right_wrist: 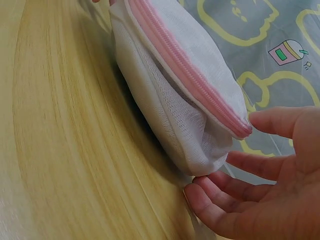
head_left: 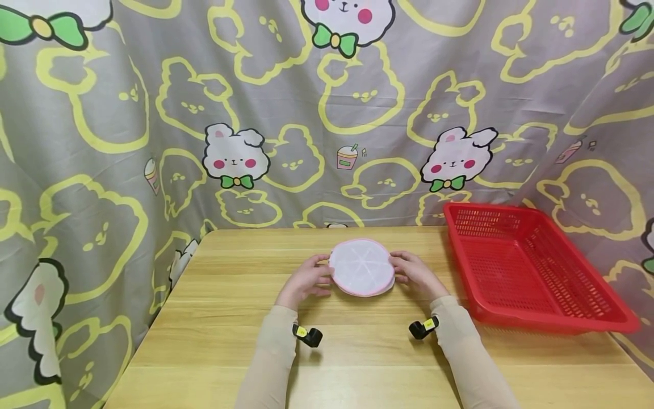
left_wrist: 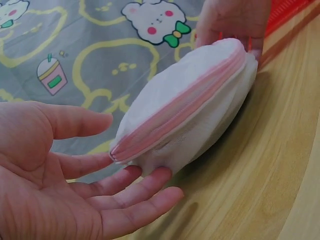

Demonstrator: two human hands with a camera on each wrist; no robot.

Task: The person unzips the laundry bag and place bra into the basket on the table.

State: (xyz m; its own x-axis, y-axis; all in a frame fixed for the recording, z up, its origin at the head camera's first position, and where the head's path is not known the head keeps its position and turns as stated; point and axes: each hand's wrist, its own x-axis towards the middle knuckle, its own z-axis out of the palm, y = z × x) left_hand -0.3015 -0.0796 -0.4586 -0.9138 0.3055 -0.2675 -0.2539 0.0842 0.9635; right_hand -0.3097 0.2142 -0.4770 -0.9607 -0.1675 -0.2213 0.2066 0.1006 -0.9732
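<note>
Pouch (head_left: 363, 264) of white mesh is round and softly puffed, with pink zipper (right_wrist: 190, 76) along its side and spoke-like lines on top. It is between both hands, near the far edge of the wooden table (head_left: 357, 358). Left hand (head_left: 307, 278) and right hand (head_left: 415, 271) touch its opposite ends, their fingers loosely apart. Red basket (head_left: 552, 321) stands at the right.

In the head view we note bright, even light and pale glare on the table (head_left: 357, 355), nearer us than the left grip (head_left: 306, 278) and right grip (head_left: 414, 271); in the dimmer wrist views, soft shadow edges the pouch (left_wrist: 185, 95) beside each grip.
</note>
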